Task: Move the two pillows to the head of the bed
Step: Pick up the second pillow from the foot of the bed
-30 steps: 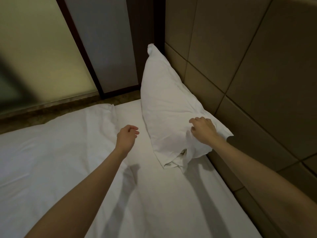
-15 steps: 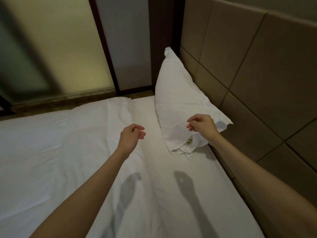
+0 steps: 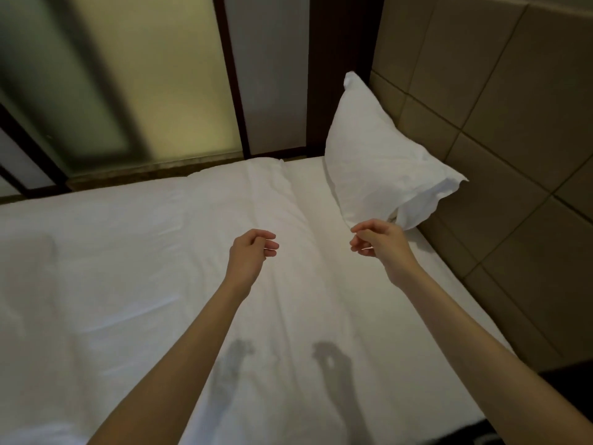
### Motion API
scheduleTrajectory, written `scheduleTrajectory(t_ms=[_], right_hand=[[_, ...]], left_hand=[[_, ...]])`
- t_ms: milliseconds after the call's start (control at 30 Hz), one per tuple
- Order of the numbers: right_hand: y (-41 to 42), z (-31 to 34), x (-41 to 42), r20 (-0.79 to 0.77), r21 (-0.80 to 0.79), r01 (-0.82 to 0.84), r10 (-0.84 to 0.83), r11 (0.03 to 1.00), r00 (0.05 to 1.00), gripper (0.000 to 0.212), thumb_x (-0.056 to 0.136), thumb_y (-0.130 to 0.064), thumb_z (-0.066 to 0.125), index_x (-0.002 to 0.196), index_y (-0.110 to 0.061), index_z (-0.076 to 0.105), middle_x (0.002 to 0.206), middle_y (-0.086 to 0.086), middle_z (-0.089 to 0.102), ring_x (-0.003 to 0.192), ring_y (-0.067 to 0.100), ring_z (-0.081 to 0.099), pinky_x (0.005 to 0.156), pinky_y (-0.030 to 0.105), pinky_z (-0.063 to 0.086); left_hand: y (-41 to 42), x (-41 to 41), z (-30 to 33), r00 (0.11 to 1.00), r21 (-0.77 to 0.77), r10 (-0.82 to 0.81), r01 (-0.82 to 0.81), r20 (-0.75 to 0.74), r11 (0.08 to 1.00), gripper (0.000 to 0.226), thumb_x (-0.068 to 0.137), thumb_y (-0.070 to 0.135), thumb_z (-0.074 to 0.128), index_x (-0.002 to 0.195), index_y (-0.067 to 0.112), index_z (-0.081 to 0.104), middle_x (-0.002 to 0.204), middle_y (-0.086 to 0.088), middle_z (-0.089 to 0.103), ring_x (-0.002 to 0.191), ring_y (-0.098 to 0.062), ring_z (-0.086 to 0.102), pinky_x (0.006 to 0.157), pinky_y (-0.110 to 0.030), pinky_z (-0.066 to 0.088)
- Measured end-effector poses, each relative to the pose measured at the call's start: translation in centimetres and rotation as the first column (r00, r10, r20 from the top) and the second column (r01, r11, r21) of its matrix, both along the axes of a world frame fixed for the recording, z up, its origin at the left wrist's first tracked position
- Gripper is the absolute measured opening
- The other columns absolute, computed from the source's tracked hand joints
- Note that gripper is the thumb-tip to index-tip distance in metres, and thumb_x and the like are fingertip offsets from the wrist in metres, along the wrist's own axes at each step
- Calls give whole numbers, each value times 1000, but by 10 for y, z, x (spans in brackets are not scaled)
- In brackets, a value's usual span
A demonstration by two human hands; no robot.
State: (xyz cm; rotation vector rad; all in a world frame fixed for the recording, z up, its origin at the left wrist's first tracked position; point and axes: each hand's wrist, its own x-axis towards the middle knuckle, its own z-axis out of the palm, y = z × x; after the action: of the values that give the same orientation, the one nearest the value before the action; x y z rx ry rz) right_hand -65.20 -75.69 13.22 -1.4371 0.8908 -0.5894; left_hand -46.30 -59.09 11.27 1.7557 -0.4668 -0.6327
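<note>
One white pillow (image 3: 375,162) leans upright against the padded tan headboard (image 3: 500,130) at the far right corner of the bed (image 3: 160,268). Its loose open end hangs toward me. My right hand (image 3: 378,244) hovers just in front of that end, fingers loosely curled, holding nothing and apart from the fabric. My left hand (image 3: 252,253) floats over the middle of the white sheet, fingers half curled and empty. A second pillow is not in view.
A folded white duvet (image 3: 96,245) covers the left part of the bed. Frosted glass panels (image 3: 154,85) with dark frames stand beyond the far bed edge. The headboard runs along the right side. A dark object (image 3: 564,380) sits at the lower right.
My right hand let go of the pillow's open end and pulled back toward me. The pillow stays leaning on the headboard. The view has drawn back and shifted left.
</note>
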Motion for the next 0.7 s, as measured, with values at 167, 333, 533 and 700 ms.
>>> scheduleTrajectory(t_ms=[167,333,533,700], right_hand=[[78,-1,5,23,43,-46,45,998,999,21,84,3,53,78,-11,68,62,3,68,56,14,64,62,25,49],[139,-20,16,-20,76,-168,170,983,985,22,83,3,52,78,-11,69,62,3,68,58,14,64,60,23,50],[196,-56,24,-85,148,-318,332,937,939,23,83,3,52,79,-12,69,60,0,69,58,13,64,63,25,50],[250,-71,37,-124,187,-410,436,893,892,23,82,4,52,79,-10,69,63,2,68,57,12,64,62,25,49]], left_hand=[[80,-8,-2,995,-7,96,-96,-24,995,32,86,9,38,85,20,69,79,0,71,66,-9,65,68,-21,46],[149,-21,-22,973,26,222,-220,-59,975,30,85,9,40,85,19,68,79,0,71,68,-10,65,67,-21,45],[219,-44,-57,905,78,403,-396,-136,915,30,87,7,40,88,16,68,80,-2,70,68,-12,64,67,-21,46],[294,-58,-82,824,126,540,-525,-174,842,29,88,7,40,86,16,67,79,-3,69,67,-14,63,68,-23,46]])
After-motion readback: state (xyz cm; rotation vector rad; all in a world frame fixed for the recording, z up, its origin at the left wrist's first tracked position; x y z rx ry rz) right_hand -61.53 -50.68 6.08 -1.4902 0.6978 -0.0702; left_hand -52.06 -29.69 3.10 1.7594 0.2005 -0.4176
